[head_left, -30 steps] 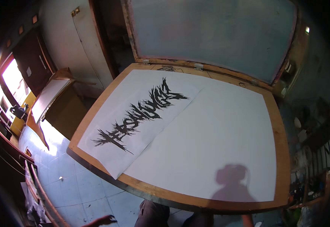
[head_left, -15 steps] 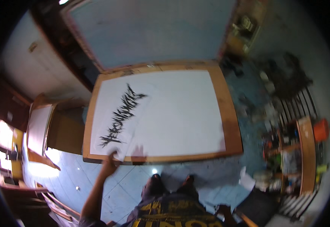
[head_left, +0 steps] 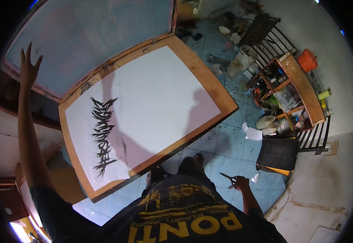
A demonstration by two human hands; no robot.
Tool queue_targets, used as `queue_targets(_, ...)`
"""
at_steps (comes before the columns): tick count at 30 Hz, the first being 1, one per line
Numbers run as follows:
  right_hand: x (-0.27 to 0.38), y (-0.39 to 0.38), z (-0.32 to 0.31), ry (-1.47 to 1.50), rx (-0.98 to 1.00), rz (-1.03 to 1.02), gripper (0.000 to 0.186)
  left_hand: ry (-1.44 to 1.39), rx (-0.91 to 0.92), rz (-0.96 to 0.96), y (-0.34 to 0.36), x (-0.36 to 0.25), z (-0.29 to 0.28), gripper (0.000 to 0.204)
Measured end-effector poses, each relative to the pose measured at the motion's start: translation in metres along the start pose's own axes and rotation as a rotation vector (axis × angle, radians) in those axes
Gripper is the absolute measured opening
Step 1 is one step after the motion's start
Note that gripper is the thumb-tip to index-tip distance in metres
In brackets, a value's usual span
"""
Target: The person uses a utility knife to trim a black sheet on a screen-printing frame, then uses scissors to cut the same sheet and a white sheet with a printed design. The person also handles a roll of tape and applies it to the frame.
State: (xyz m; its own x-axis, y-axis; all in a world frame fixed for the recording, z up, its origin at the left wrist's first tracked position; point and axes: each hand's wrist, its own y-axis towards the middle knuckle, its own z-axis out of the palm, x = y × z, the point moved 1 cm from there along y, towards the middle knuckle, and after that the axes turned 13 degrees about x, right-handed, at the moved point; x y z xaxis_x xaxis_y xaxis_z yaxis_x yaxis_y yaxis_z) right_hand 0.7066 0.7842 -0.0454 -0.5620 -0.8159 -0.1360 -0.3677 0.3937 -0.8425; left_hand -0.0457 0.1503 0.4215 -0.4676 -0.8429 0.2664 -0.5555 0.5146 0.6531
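My left hand (head_left: 30, 65) is raised at the upper left, fingers spread, in front of the pale blue mesh screen (head_left: 91, 32) in its frame; I cannot tell whether it touches it. My right hand (head_left: 240, 183) is low at the right, closed on dark scissors (head_left: 226, 175) pointing leftward. The screen stands raised along the far edge of a wooden board (head_left: 225, 104). A large white sheet (head_left: 164, 93) covers most of the board. A narrower paper with spiky black lettering (head_left: 105, 133) lies on its left part, and shadows fall across both.
A wooden shelf (head_left: 299, 85) crammed with containers stands at the right, with an orange bucket (head_left: 308, 60) and a black padded item (head_left: 276, 154) nearby. Tubs and debris (head_left: 237, 60) litter the tiled floor (head_left: 221, 154) beyond the board. Cardboard (head_left: 63, 182) leans at the lower left.
My left arm has risen from the board's near edge up toward the screen. My view has tilted down and turned right, bringing the scissors in my right hand into clearer sight.
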Motion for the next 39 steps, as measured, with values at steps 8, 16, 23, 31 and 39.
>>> queue_targets(8,0.054,-0.047,0.078,0.124,0.17,0.018,0.047,0.099,-0.063,-0.133,0.089,0.069,0.051,0.077)
queue_targets(16,0.044,-0.005,0.066,-0.008,0.31,-0.146,0.048,0.189,0.08,-0.268,0.11,0.085,0.086,0.081)
queue_targets(23,0.039,0.022,0.02,0.045,0.202,-0.116,0.045,0.218,0.194,-0.327,0.125,0.077,0.101,0.08)
queue_targets(31,0.038,0.04,-0.015,-0.069,0.403,-0.079,0.047,0.084,0.438,-0.49,0.148,0.066,0.096,0.095)
queue_targets(39,0.05,0.021,-0.033,0.023,0.409,-0.018,0.048,0.057,0.477,-0.506,0.153,0.055,0.117,0.096)
